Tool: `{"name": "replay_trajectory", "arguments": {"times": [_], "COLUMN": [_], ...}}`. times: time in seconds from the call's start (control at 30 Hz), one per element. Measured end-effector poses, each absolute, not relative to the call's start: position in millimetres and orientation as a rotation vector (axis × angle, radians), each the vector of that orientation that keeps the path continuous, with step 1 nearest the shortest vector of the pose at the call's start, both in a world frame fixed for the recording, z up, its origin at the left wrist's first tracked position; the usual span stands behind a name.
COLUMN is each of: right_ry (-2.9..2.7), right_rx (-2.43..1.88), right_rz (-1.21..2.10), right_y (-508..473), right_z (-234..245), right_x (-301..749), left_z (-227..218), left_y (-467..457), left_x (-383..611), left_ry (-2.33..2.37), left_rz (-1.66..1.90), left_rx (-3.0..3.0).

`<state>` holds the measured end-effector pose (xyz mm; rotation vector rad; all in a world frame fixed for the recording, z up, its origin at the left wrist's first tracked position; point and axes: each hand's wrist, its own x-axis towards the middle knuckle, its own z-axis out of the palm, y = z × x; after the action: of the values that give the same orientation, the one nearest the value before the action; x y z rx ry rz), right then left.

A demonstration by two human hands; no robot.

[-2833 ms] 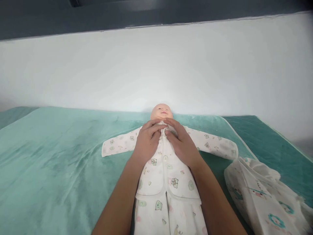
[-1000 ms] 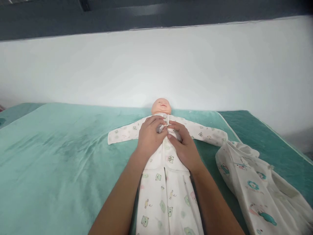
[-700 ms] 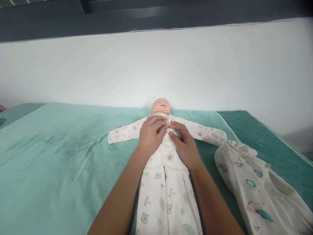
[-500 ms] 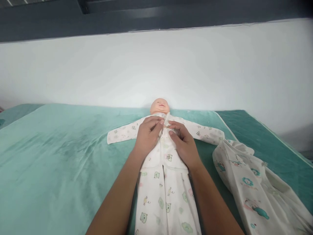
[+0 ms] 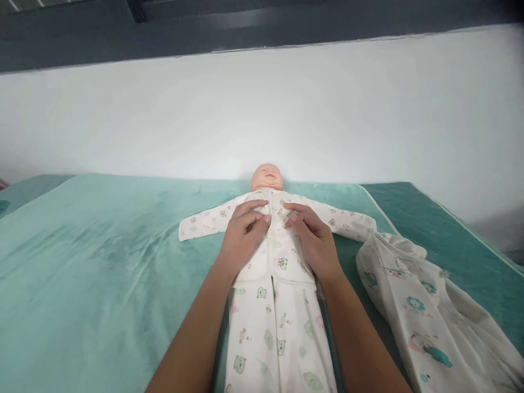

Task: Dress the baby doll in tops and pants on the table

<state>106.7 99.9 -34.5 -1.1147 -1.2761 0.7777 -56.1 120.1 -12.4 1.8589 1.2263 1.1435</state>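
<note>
Doll (image 5: 267,177) in a printed shirt (image 5: 277,252) lies face up on the green blanket (image 5: 102,262), head toward twelve o'clock. Left hand (image 5: 242,240) and right hand (image 5: 314,241) rest flat on its chest, fingers loose, gripping nothing. Spare clothes (image 5: 426,305) lie heaped at four o'clock.

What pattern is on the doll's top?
The top is white with small pastel green and pink animal prints, clearest in the head view.
</note>
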Motion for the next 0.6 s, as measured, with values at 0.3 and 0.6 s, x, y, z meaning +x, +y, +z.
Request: {"name": "replay_trajectory", "arguments": {"times": [0.3,0.6], "right_ry": [-1.583,-1.685], "right_rx": [-1.105,-1.082], "right_rz": [0.646,0.626], "right_y": [95.8,95.9], "right_z": [-34.2,-37.2], "right_x": [107.7,107.9], "left_z": [-9.9,-12.1], "left_y": [119.5,119.4], "left_x": [-79.4,-76.7], "left_ry": [1.043,1.025], "left_rz": [0.88,0.929], "left_rx": [1.843,1.795]}}
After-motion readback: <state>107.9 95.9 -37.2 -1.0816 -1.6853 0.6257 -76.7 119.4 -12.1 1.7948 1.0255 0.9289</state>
